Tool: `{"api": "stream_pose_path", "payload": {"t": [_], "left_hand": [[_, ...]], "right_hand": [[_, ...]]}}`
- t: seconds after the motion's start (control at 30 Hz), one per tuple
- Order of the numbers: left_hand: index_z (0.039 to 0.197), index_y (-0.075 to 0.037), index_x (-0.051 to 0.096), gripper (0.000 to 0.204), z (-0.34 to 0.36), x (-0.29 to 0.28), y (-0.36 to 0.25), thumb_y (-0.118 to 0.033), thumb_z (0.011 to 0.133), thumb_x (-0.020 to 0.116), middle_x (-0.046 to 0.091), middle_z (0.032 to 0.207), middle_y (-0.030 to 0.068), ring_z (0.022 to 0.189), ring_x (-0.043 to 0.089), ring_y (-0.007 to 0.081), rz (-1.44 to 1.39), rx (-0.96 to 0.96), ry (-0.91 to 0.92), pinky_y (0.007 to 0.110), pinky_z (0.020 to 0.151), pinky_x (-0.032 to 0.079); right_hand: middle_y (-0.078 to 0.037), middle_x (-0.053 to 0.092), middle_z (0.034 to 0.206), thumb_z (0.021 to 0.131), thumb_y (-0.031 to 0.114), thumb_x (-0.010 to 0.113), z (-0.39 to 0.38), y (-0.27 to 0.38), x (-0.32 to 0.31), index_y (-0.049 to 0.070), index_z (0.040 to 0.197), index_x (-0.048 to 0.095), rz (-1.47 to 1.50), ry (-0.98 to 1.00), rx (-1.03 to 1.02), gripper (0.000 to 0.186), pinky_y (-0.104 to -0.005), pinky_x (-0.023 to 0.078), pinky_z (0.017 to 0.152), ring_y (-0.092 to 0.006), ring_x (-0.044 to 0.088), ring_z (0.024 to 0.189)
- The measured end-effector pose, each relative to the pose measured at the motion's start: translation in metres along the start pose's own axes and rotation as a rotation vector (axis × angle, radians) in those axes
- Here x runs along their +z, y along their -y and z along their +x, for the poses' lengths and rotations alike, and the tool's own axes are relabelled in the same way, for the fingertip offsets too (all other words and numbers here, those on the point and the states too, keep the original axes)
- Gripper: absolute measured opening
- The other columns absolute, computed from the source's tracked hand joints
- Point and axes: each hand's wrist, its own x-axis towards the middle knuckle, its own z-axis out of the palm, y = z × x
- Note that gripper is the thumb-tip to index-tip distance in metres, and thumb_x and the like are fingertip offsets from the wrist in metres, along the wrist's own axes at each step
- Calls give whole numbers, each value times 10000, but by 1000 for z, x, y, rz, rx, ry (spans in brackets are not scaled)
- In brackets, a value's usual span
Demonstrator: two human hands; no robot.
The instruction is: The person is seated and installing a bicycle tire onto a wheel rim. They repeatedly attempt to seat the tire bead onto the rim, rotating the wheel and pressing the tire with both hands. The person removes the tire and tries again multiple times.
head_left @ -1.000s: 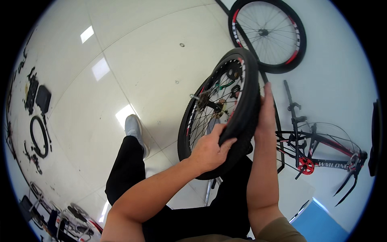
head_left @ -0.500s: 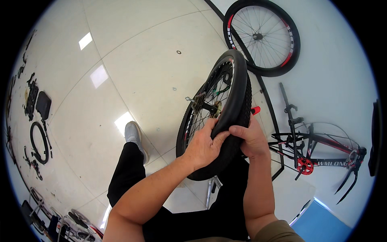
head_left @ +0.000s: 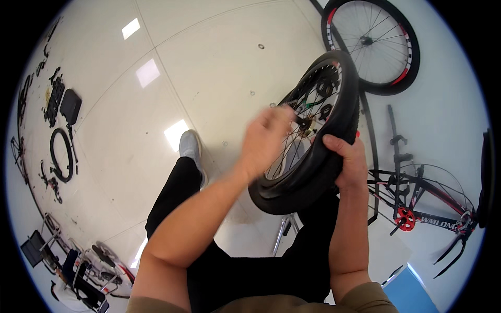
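A bicycle wheel (head_left: 292, 199) with a black knobby tire stands tilted between my legs, its spokes facing left. On the right, my right hand (head_left: 350, 159) grips the tire, thumb over the sidewall and fingers behind the tread. The tire's near sidewall looks loose and bulges along the rim. My left hand (head_left: 265, 136), smeared by motion, is in front of the wheel's hub side and partly covers the spokes; its fingers cannot be made out. Through the spokes some dark parts and a small green piece show.
Another wheel (head_left: 410, 48) leans on the wall at the upper right. Below it stands a bicycle frame (head_left: 417, 188) with a red chainring. Black parts (head_left: 71, 107) lie on the left floor, with a small ring (head_left: 261, 46) ahead. A wheelchair-like frame (head_left: 78, 271) stands lower left.
My left hand has come off the tire and moved up toward the hub. My right hand stays on the tire. The view has shifted, so the surroundings sit differently.
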Motion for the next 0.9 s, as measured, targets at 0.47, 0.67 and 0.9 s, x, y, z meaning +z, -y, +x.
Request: {"api": "stream_pose_path", "payload": {"t": [0.47,0.67,0.9], "left_hand": [[1119,66,713,731,56,-53,256,-581,786,781,730,1116,243,1088,696,359,625,-493,-249,425,948,540],[1079,62,722,745,78,-30,275,-615,775,782,729,1089,257,1062,702,373,741,-466,-210,432,942,541],[974,72,726,429,96,-36,297,-345,877,691,723,942,284,978,721,400,948,-236,73,475,864,560]], "right_hand": [[-158,641,966,812,98,739,-3,4,-2,-30,1292,510,-18,40,22,547,-404,612,782,-297,712,852],[-170,651,952,740,112,778,-7,3,8,-40,1343,486,-79,-33,45,686,-396,612,763,-289,714,827],[-116,696,954,728,53,793,-8,8,8,-57,1154,626,-39,10,72,470,-347,567,814,-229,691,871]]}}
